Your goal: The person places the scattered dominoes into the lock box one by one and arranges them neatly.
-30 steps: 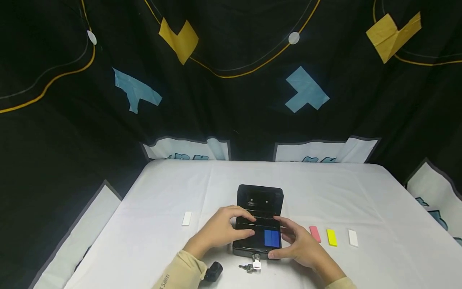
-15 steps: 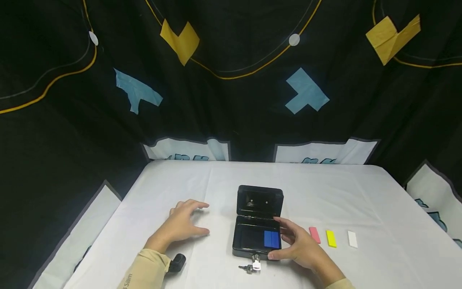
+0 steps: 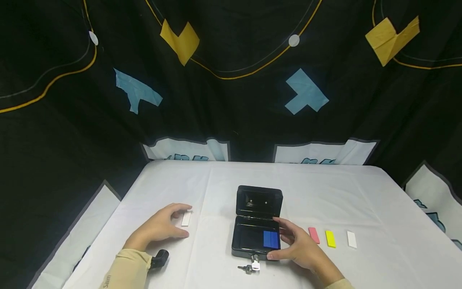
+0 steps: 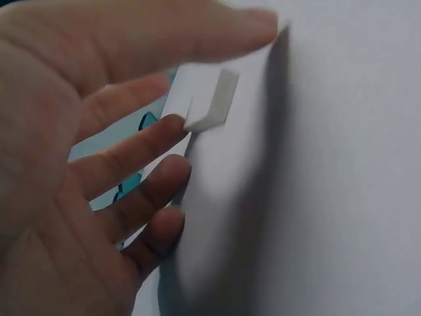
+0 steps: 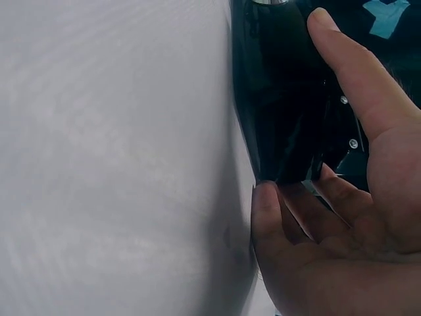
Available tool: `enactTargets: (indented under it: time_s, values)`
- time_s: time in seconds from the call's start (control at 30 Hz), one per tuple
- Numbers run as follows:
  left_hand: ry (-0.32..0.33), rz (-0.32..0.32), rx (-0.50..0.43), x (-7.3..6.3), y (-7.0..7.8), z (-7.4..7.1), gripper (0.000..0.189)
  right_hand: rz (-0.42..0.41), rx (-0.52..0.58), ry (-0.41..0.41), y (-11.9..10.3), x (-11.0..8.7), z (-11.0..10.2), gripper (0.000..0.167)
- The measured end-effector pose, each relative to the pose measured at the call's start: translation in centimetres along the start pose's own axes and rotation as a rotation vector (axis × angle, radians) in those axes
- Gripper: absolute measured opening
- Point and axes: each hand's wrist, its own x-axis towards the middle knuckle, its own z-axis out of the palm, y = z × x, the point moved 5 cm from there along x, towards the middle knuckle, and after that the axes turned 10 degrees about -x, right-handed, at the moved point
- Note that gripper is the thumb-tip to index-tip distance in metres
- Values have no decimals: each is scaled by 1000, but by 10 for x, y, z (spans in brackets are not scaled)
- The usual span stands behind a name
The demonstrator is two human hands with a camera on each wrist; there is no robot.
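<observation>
Toward the white-clothed table's point(image 3: 325, 192) left edge, a white rectangular block point(image 3: 185, 219) is pointing lengthwise away, just right of my left hand's point(image 3: 157, 226) parted fingers; my right hand point(image 3: 298, 245) is gripping a black metal box point(image 3: 242, 253).

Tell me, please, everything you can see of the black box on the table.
The black box is rectangular, round-cornered and glossy, perhaps painted metal. It sits on the white-covered table with its hinged lid open at the far edge; two small shiny dots show inside the lid. Blue pieces lie in its right part, side by side. A silvery lock with keys is at the front. The right hand holds its right side, thumb at the front corner.
</observation>
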Motion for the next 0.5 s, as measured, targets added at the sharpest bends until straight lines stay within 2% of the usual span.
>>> enactTargets:
  time_s: [0.2,0.5]
  values:
    - [29,-32,5,-1,-6,-4,68,-8,10,-5,0,0,0,107]
    - [63,-20,30,1,-7,-3,53,6,-1,14,1,0,1,107]
